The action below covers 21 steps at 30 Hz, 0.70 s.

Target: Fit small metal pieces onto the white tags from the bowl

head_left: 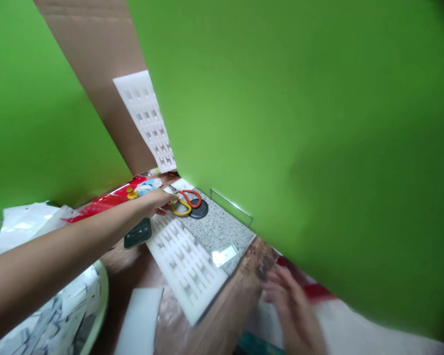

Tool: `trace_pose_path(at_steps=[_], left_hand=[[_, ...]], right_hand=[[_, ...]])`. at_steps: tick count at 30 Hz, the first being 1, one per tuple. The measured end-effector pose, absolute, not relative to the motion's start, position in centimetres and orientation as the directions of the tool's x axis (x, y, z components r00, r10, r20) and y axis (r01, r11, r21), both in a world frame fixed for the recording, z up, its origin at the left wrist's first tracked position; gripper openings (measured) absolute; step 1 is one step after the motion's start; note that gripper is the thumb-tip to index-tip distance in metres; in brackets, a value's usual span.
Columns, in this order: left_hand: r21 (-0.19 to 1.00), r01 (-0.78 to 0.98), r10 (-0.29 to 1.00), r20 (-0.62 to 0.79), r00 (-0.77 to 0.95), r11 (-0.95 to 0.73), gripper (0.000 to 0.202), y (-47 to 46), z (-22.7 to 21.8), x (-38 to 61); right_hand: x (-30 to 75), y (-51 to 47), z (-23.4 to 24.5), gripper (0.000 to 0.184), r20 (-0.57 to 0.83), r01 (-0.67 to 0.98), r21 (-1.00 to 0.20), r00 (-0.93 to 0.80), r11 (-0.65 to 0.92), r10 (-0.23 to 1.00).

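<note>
My left hand [158, 201] reaches across to a pair of scissors [187, 204] with one red and one yellow handle, its fingers closed at the yellow loop. Under the handles is a round black disc [200, 209] on a speckled grey slab [214, 227]. Beside the slab, a white slotted panel [187, 266] lies at an angle. A dark green dish [137, 233] is just below my left wrist. My right hand [294, 305], smeared by motion, hovers near the table's right edge, fingers stretched out and holding nothing I can see. A small white plate [225, 256] rests on the slab.
Another slotted panel [148, 121] leans in the corner against brown cardboard [92, 64]. Green walls [281, 98] stand close behind. A thin metal wire frame [231, 207] edges the slab. At lower left is a pale basin [104, 296] of small white pieces, near a white block [138, 320].
</note>
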<state>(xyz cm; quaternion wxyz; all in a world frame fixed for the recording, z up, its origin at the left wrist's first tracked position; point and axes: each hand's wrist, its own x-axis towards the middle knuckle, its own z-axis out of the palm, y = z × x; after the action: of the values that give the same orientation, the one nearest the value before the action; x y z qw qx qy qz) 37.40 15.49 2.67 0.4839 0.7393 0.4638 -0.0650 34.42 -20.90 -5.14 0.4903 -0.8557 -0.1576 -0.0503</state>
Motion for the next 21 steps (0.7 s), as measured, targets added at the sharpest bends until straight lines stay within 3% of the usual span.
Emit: trace_pose_path(at_steps=[2, 4, 6, 14, 21], left_hand=[[0.635, 0.764, 0.622, -0.553, 0.555, -0.117, 0.026, 15.4, 2.6, 37.7], [0.628, 0.768, 0.624, -0.549, 0.555, -0.130, 0.026, 15.3, 2.3, 37.8], [0.628, 0.765, 0.625, -0.543, 0.562, -0.142, 0.026, 15.4, 2.2, 37.7], [0.661, 0.728, 0.560, -0.539, 0.628, -0.180, 0.024, 15.7, 2.1, 37.7], [0.686, 0.715, 0.532, -0.558, 0.636, -0.136, 0.030, 15.3, 2.1, 37.8]], right_hand=[[36.0, -18.8, -5.5, 0.043, -0.005, 0.093, -0.923, 0.967, -0.373, 0.255], [37.1, -16.9, -5.2, 0.057, -0.255, -0.186, -0.948, 0.930, -0.259, 0.264], [37.5, -15.6, -4.7, 0.066, -0.364, -0.322, -0.924, 0.906, -0.207, 0.217], [37.4, -15.0, -5.7, 0.065, -0.219, -0.204, -0.954, 0.975, -0.217, 0.044], [37.7, -14.2, -5.0, 0.054, -0.180, -0.146, -0.955, 0.977, -0.257, 0.114]])
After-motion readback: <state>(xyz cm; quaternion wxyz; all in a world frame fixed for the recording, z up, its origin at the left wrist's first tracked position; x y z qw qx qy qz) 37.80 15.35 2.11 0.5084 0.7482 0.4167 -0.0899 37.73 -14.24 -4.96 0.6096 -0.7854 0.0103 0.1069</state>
